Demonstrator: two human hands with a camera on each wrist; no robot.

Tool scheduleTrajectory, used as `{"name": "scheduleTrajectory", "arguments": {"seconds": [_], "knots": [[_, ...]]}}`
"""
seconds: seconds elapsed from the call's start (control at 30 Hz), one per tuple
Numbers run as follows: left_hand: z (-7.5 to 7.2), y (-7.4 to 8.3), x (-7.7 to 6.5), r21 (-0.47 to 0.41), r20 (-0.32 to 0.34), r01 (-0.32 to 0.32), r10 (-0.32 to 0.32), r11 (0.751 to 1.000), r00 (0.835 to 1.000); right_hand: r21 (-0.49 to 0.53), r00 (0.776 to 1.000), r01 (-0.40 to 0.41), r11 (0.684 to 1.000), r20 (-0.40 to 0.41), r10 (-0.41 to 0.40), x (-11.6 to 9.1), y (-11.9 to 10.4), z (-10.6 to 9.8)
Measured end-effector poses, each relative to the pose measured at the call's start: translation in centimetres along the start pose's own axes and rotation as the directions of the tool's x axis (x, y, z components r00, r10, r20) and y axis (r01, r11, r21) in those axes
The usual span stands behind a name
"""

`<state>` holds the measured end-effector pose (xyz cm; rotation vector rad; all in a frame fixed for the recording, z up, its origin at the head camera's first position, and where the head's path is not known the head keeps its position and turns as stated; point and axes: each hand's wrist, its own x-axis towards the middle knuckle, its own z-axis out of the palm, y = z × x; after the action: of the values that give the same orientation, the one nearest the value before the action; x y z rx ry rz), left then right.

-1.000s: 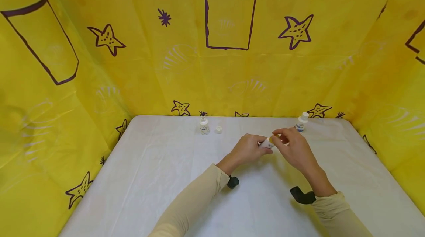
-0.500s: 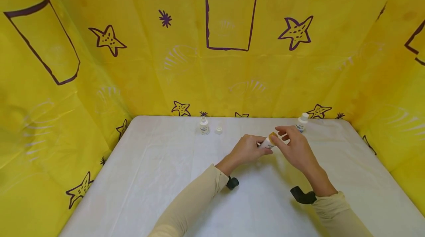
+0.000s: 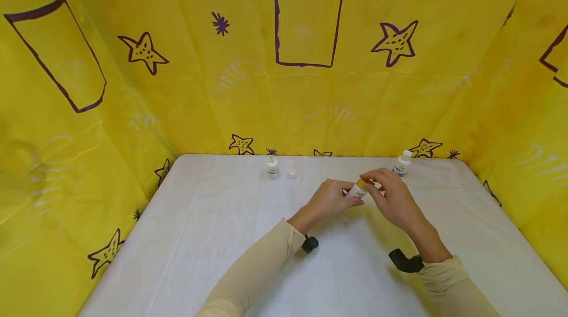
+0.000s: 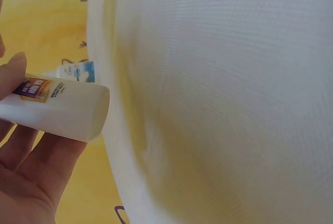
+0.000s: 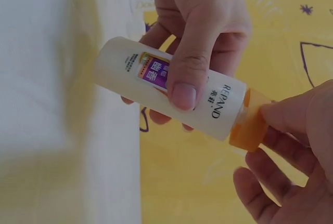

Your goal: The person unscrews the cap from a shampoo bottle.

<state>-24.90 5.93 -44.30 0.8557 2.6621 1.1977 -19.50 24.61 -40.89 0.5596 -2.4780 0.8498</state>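
My left hand (image 3: 330,199) grips a white bottle (image 5: 122,68) with a purple-and-gold label, its thumb lying across the front and the fingers behind. The bottle is held tilted above the table, its base toward the left hand's side and its top toward the right. On its neck sits an orange-yellow cap (image 5: 248,122). My right hand (image 3: 392,198) pinches this cap between thumb and forefinger, the other fingers loosely bent beneath it in the right wrist view. In the left wrist view the bottle's base (image 4: 96,112) faces the white cloth, and the cap is out of frame.
An uncapped small white bottle (image 3: 272,169) stands near the table's back edge, with a loose white cap (image 3: 292,174) beside it. Behind my right hand stands another small bottle (image 3: 402,165), its white cap on. Yellow patterned cloth (image 3: 248,110) surrounds the white table (image 3: 222,238).
The right hand's fingers lifted off the cap half a second ago, with the thumb against it, and have now closed around it again. The left hand and bottle stay nearly in place.
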Motion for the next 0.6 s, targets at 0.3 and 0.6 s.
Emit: {"name": "scheduleTrajectory", "arguments": {"seconds": [0.3, 0.6], "knots": [[-0.12, 0.02, -0.14, -0.002, -0.015, -0.009, 0.009, 1.000, 1.000, -0.065, 0.966, -0.249, 0.966, 0.053, 0.253, 0.40, -0.52, -0.39], [0.07, -0.05, -0.39, -0.012, -0.001, 0.013, -0.014, 1.000, 1.000, -0.043, 0.940, -0.324, 0.945, 0.098, 0.327, 0.28, -0.77, -0.09]]}}
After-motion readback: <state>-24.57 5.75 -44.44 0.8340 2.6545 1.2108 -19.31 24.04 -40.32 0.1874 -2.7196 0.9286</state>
